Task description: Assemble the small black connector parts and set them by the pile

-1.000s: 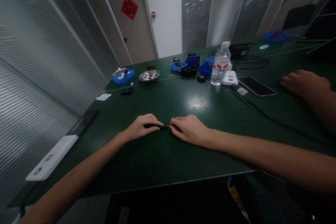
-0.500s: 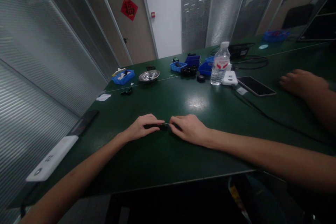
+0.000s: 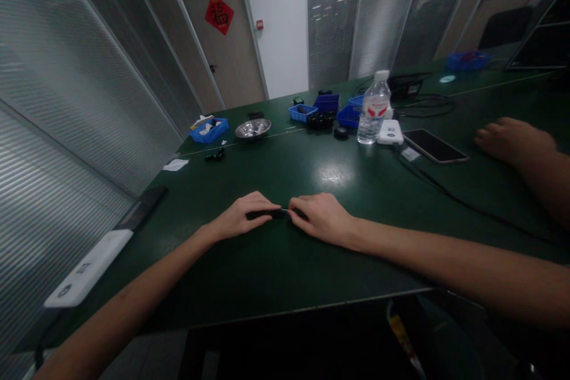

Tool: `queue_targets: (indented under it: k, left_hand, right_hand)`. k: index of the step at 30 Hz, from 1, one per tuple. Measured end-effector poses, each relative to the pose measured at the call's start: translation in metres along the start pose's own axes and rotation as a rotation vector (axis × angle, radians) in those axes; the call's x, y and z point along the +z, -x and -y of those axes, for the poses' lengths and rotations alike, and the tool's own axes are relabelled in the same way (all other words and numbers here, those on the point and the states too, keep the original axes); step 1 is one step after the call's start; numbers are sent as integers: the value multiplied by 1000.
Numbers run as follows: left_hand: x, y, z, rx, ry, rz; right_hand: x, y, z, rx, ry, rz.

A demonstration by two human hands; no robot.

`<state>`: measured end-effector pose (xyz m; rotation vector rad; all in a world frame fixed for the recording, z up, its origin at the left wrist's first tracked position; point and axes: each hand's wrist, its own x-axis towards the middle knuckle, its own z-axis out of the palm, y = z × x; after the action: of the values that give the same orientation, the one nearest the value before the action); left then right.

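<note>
On the dark green table (image 3: 249,273), my left hand (image 3: 243,214) grips a small black part (image 3: 278,214) between thumb and fingers. The part's exact kind is too small and dark to tell. Facing it from the right, my right hand (image 3: 323,218) has thumb and fingertips pinched together. A thin, pale, pin-like piece (image 3: 285,209) spans the short gap between the right fingertips and the black part. Most of that piece is hidden by the fingers. Both hands rest low, close to the tabletop.
Beyond the hands stand a metal bowl (image 3: 253,136), a blue basket (image 3: 218,133), blue bins (image 3: 326,102) and a water bottle (image 3: 374,108). A phone (image 3: 436,146) lies at right near another person's hand (image 3: 516,139). A white power bank (image 3: 89,269) lies at the left edge.
Both hands stay almost in place, shifting very slightly to the right. The black part and the thin piece remain held between them.
</note>
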<state>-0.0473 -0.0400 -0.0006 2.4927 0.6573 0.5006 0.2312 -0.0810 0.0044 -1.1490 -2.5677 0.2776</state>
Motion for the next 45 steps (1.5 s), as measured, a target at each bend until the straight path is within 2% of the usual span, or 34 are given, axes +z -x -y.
queue_targets:
  k: [5,13,21,24,30,35,41,45]
  left_hand:
    - [-1,-2,-7,-52,-49,24]
    - [-4,-1,-9,-66,-22,46]
    - [-4,-2,-6,-96,-30,-15]
    - [-3,-4,-5,-94,-78,-38]
    - [-2,-3,-4,-83,-225,30]
    - [1,-2,-1,-75,-268,-47]
    - [0,0,15,-232,-222,-187]
    - [0,1,19,-241,-216,-228]
  right_hand:
    - [-2,0,1,18,98,14]
    - [-5,0,1,21,109,37]
    - [-3,1,0,53,112,25]
    - [-3,1,0,73,126,-1]
    - [-2,1,-1,76,125,-8]
    - [-2,0,-1,78,120,0]
    - [-3,0,-2,74,110,6]
    - [-3,1,-2,68,99,-1]
